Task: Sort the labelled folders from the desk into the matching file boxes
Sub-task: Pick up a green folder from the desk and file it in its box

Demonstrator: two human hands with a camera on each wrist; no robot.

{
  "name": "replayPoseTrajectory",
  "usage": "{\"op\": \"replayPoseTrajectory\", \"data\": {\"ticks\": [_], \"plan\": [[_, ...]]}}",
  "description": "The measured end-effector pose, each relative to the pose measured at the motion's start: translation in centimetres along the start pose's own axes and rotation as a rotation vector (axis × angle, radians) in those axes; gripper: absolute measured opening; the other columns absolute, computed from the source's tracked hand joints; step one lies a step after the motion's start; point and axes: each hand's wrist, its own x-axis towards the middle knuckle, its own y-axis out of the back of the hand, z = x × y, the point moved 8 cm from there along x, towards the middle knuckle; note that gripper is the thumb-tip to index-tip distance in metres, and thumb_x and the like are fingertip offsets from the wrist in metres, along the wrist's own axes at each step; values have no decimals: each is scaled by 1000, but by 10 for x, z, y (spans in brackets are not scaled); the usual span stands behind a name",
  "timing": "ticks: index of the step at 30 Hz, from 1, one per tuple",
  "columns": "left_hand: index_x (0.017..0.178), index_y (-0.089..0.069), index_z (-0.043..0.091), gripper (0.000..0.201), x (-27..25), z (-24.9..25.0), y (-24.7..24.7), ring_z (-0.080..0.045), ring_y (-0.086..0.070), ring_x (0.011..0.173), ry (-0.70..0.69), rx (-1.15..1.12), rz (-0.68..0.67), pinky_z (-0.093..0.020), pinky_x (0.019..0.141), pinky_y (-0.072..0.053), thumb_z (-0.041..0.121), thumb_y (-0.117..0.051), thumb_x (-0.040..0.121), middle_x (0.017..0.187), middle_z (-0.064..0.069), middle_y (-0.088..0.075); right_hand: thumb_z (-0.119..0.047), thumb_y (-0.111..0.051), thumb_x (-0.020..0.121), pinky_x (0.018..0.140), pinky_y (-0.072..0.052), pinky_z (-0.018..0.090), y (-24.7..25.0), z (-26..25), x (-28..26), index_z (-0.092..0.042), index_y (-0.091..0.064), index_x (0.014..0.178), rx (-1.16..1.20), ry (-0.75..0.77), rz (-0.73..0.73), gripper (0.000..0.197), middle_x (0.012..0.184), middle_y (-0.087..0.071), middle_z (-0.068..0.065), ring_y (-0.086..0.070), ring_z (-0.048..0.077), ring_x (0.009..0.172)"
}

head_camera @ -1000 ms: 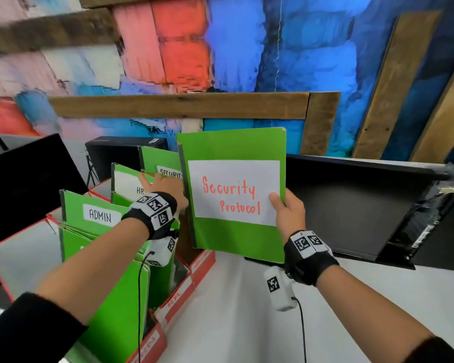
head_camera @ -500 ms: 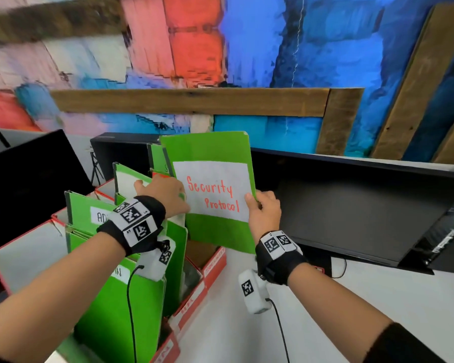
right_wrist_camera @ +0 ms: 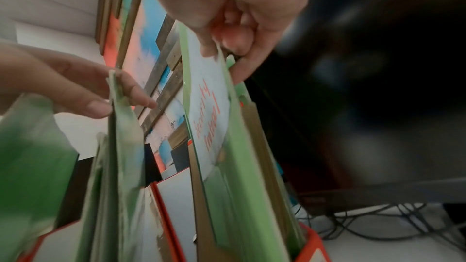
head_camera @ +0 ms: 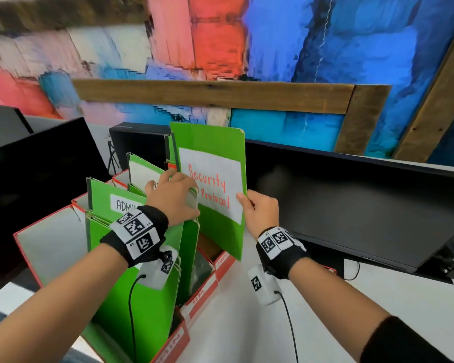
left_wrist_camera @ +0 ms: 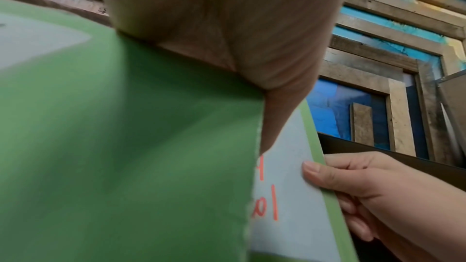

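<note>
Bare forearms, black sleeve cuffs near elbows. Black wristband on left wrist (head_camera: 139,235) with white panels bearing black square fiducial markers; same band on right wrist (head_camera: 278,247). White camera pod with marker slung under each wrist (head_camera: 262,285), thin black cable (head_camera: 290,326) trailing back from each pod along forearm.

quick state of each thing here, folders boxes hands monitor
Security Protocol folder: upright, closed, part-way into a box
ADMIN folder: standing in its box
red file boxes: open-topped, holding green folders
left hand: gripping a filed folder's top
right hand: pinching the folder's edge
monitor: off
</note>
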Motion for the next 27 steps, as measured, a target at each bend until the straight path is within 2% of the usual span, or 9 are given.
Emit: {"op": "replayPoseTrajectory", "data": {"ticks": [5, 7, 9, 11, 12, 15, 18, 23, 27], "plan": [[116, -54, 26, 46, -4, -1, 2, -23, -19, 140, -27, -47, 14, -53, 108, -29, 35, -70, 73, 135, 3, -46, -36, -56, 90, 55, -48, 38, -35, -1, -7, -19, -37, 50, 64, -28, -41, 47, 51, -54, 10, -55, 30, 54], [115, -55, 25, 46, -6, -4, 4, -24, -21, 138, -28, -60, 24, -52, 107, -32, 35, -70, 72, 132, 2, -48, -36, -55, 91, 55, -38, 31, -50, 1, -10, -17, -38, 50, -14, -79, -100, 48, 49, -46, 3, -49, 27, 57], [115, -55, 25, 47, -6, -5, 4, -25, -22, 138, -36, -63, 29, -52, 107, -34, 36, -69, 72, 130, 1, -49, -37, -53, 92, 58, -32, 27, -62, 9, -14, -14, -49, 52, -109, -155, -174, 46, 55, -53, 6, -52, 31, 64], [117, -54, 24, 49, -6, -6, 3, -27, -22, 137, -47, -64, 22, -52, 106, -35, 38, -69, 72, 130, 0, -50, -39, -52, 92, 62, -37, 29, -75, 22, -18, -3, -65, 74, -194, -235, -263, 42, 80, -67, 19, -62, 36, 81], [117, -54, 24, 50, -6, -6, 2, -28, -22, 137, -52, -63, 16, -52, 106, -35, 39, -69, 72, 130, 0, -50, -38, -54, 92, 65, -42, 30, -81, 31, -20, 0, -67, 84, -219, -274, -308, 41, 90, -68, 21, -63, 36, 88], [118, -53, 24, 49, -4, -5, 1, -29, -20, 139, -55, -54, -2, -55, 107, -34, 39, -68, 73, 131, 0, -49, -38, -58, 89, 74, -48, 32, -93, 52, -29, -4, -66, 99, -308, -381, -413, 36, 105, -65, 18, -63, 34, 96], [119, -51, 25, 49, -2, -1, -2, -28, -18, 140, -51, -54, -25, -58, 107, -32, 39, -68, 75, 133, 1, -48, -36, -57, 89, 82, -51, 36, -96, 59, -30, -7, -63, 110, -410, -391, -444, 36, 114, -62, 16, -61, 34, 102], [122, -49, 27, 50, 4, 4, -7, -27, -16, 141, -63, -35, -47, -57, 109, -31, 39, -66, 77, 138, 3, -44, -33, -57, 85, 81, -51, 36, -98, 66, -27, -10, -66, 107, -455, -381, -473, 33, 112, -63, 14, -62, 34, 101], [123, -48, 27, 49, 6, 4, -9, -27, -16, 142, -70, -42, -38, -56, 109, -32, 40, -65, 78, 138, 3, -43, -26, -55, 83, 68, -46, 32, -107, 73, -29, -11, -61, 91, -479, -346, -518, 18, 104, -66, 14, -63, 34, 94]]}}
